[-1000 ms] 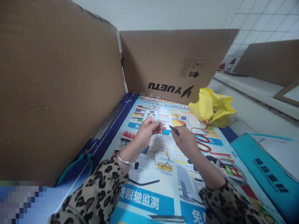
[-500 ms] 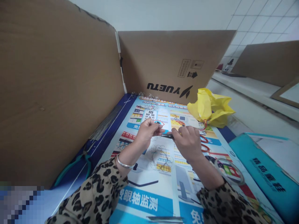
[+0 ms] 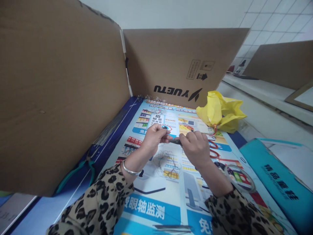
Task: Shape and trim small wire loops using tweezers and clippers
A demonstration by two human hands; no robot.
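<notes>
My right hand [image 3: 197, 148] is closed around a dark tool that looks like narrow-jawed pliers [image 3: 175, 141], its tip pointing left. Facing it, my left hand [image 3: 155, 138] has thumb and fingers pinched together right at that tip. Whatever sits between the left fingers is too small to make out. Below both hands lies a thin wire piece bent into petal-like loops [image 3: 168, 164], on a printed poster sheet [image 3: 149, 182]. Two orange-red loops [image 3: 214, 153] show just right of my right hand; I cannot tell whether they belong to the tool.
Teal-handled pliers [image 3: 78, 176] and a bundle of straight wires [image 3: 105, 132] lie left. More short wires [image 3: 173, 228] are at the near edge. A ring-shaped coil [image 3: 241, 179], a yellow crumpled wrapper [image 3: 220, 112] and a teal box [image 3: 274, 182] stand right. Cardboard walls [image 3: 171, 58] rise behind and left.
The view has shifted very slightly. The dark tool's tip appears turned a little between my hands, which stay in nearly the same place.
</notes>
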